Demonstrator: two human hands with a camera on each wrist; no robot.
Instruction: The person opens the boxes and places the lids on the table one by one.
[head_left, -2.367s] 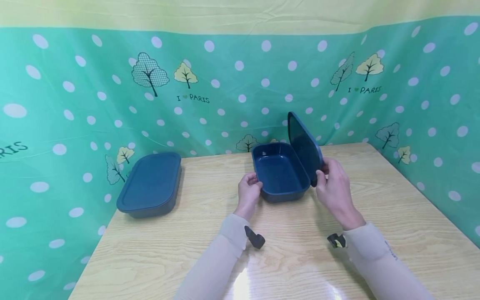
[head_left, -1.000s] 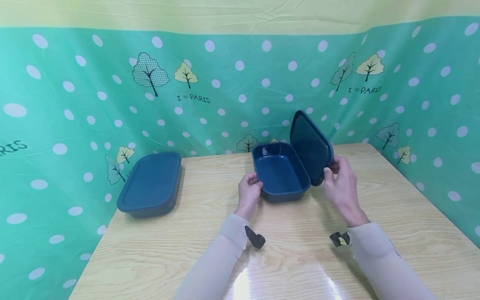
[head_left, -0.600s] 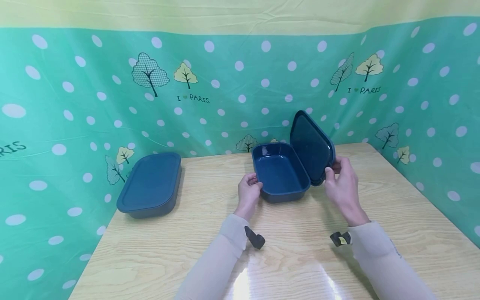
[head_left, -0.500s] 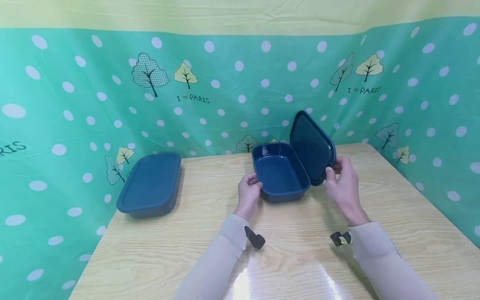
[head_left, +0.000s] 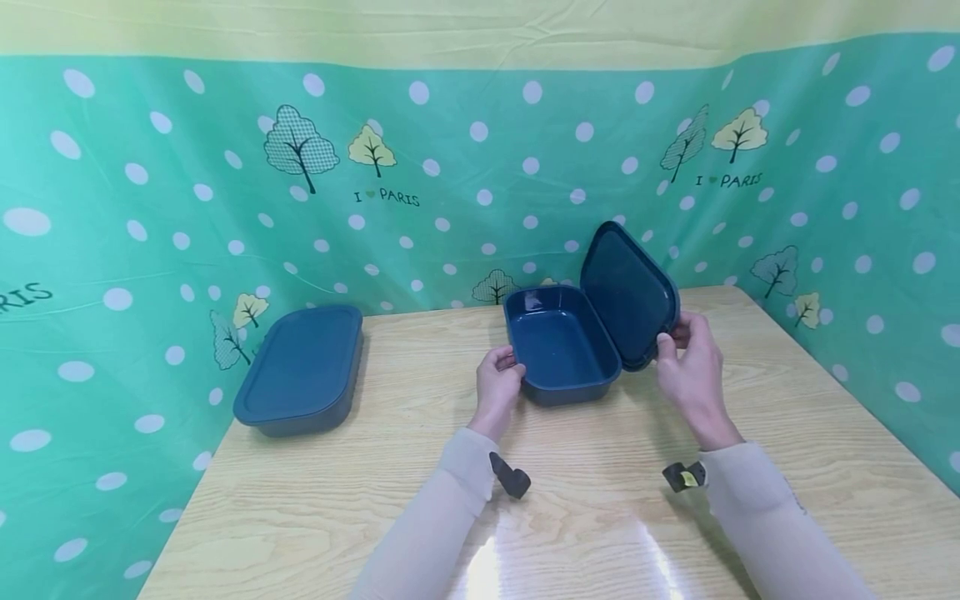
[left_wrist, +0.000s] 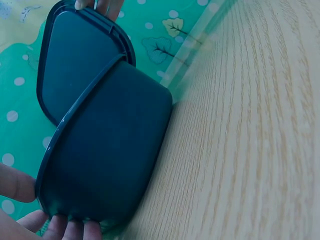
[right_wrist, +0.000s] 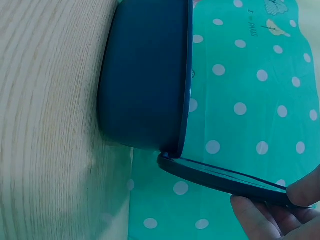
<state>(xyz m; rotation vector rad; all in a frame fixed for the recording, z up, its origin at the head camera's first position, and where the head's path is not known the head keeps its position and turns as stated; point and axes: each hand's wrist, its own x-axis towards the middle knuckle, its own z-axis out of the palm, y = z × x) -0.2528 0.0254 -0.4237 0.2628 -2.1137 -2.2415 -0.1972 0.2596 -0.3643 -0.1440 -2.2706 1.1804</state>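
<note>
head: dotted cloth backs open box on table.

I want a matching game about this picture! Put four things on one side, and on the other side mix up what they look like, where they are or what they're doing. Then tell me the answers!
Things:
1. Left hand
2. Closed box
3. Cloth
4. Right hand

Matches:
A. Green with pale dots, under a yellow band
B. Holds the tilted lid
C. Grips the open box
D. On the left part of the table, touched by no hand

Right pairs: 1-C, 2-D, 3-A, 4-B
</note>
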